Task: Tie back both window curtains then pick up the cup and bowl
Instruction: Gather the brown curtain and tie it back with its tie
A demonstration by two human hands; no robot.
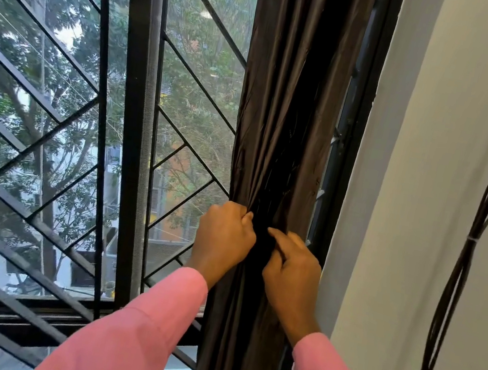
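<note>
Both hands (224,233) clutch gathered curtain (285,110).

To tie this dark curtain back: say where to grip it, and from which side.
Grip the curtain at its bunched waist, from the front, where the folds narrow into one column: left hand on the window side, right hand on the wall side.

Curtain (285,110) bunched against window frame (353,139); grille (91,83) blocks left; cables (487,201) hang right.
</note>
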